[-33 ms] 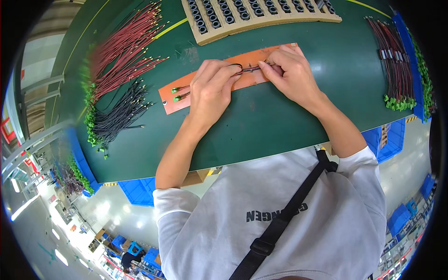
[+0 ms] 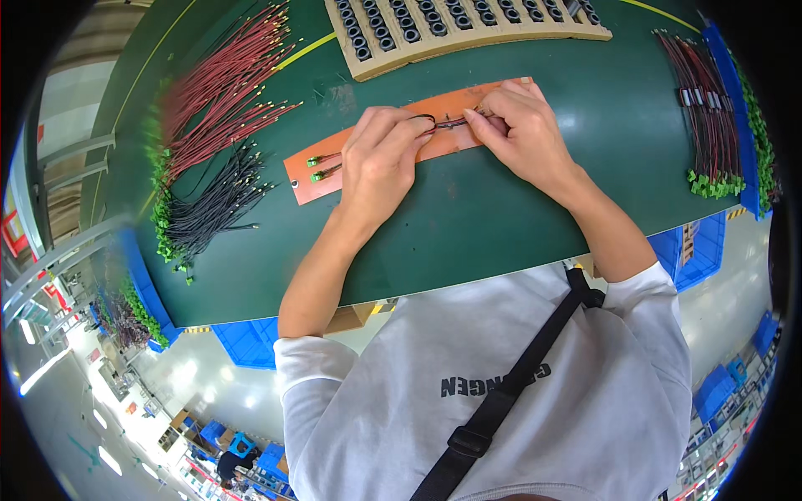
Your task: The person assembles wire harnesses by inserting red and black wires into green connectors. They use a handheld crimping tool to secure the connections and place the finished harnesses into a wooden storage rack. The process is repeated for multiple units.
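An orange board [image 2: 311,189] lies slanted on the green table. Dark and red wires [image 2: 451,123] run along it between my hands, with a small black loop near the left fingertips. My left hand [image 2: 378,159] is closed round the wires, thumb and fingers pinching them at mid-board. Left of it, two green connectors [image 2: 318,176] on the wire ends rest on the board. My right hand [image 2: 520,125] pinches the other end of the wires near the board's right end. Its fingers partly hide the wire ends.
Bundles of red wires [image 2: 225,92] and black wires [image 2: 219,196] with green connectors lie at the left. A tan tray [image 2: 401,60] holding rows of black rings stands at the back. More dark red wires [image 2: 702,108] lie far right beside a blue edge [image 2: 735,117].
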`<state>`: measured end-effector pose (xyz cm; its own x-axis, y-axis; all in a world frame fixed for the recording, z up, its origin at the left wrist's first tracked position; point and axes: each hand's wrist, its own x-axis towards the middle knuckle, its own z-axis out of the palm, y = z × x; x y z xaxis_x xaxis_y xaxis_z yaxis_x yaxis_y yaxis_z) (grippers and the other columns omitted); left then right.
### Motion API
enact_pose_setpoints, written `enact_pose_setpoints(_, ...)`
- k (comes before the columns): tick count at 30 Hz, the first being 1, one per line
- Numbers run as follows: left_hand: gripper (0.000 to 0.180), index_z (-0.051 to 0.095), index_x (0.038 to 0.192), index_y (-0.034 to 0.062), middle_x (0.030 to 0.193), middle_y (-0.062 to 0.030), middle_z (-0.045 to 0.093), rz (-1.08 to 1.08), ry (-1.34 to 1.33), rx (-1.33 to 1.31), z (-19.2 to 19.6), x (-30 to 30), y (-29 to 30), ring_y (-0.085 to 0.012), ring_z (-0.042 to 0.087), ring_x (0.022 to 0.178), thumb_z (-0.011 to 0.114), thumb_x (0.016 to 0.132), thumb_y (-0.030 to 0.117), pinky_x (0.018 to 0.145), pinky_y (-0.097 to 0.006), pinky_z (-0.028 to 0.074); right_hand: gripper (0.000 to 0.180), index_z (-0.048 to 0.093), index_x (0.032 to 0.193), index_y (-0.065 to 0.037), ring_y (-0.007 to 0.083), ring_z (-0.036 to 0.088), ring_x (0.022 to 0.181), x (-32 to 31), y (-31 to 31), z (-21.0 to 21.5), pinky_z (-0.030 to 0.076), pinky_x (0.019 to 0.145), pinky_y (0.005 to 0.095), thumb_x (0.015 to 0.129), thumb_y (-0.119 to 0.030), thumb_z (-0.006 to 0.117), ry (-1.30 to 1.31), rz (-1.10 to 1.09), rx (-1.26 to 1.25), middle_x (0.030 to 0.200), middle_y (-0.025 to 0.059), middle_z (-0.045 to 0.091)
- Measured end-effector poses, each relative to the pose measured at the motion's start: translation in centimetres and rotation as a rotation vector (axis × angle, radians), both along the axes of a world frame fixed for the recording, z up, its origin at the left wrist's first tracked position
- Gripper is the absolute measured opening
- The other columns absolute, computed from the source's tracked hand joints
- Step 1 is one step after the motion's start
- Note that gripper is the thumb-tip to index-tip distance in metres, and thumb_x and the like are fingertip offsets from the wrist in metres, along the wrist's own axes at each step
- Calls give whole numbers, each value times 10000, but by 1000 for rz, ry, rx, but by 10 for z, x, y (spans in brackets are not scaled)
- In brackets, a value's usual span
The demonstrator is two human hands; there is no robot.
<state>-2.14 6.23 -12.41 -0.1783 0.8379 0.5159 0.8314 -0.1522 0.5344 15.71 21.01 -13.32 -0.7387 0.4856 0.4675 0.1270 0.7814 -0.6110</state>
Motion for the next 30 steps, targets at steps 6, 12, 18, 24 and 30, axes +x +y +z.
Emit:
enact_pose_setpoints(6,195,712,973,0,940,-108,728,-37,62,3,1,8,8,-264,710,894,766,808,-89,778,-356,585,244,603,733,-53,228,541,663,8,8,-2,424,742,365,911,-138,747,-53,-37,-24,662,48,593)
enact_pose_setpoints(12,349,542,1125,11,1010,-129,727,84,-507,-198,5,15,9,-215,764,960,754,869,-96,838,-325,640,238,605,740,-53,231,539,666,8,9,0,417,735,373,910,-139,748,-30,-19,-30,658,47,585)
enact_pose_setpoints(18,434,476,1180,21,1068,-159,744,23,-316,-175,-6,10,5,-229,761,980,745,868,-113,867,-328,631,243,585,732,-58,239,539,666,9,10,0,417,733,376,902,-125,745,-43,-13,-13,662,50,589)
enact_pose_setpoints(24,451,447,1186,29,1064,-163,746,48,-414,-228,3,14,4,-231,763,977,742,874,-110,876,-334,625,231,581,757,-55,232,513,636,13,22,-7,412,736,375,915,-136,730,19,-69,60,619,43,516)
enact_pose_setpoints(30,333,586,1153,-9,1032,-156,714,9,-452,-252,10,10,11,-253,744,1003,770,876,-30,836,-357,629,276,566,755,-50,179,429,588,25,27,-6,391,754,339,953,-163,723,-4,-107,-181,592,8,405)
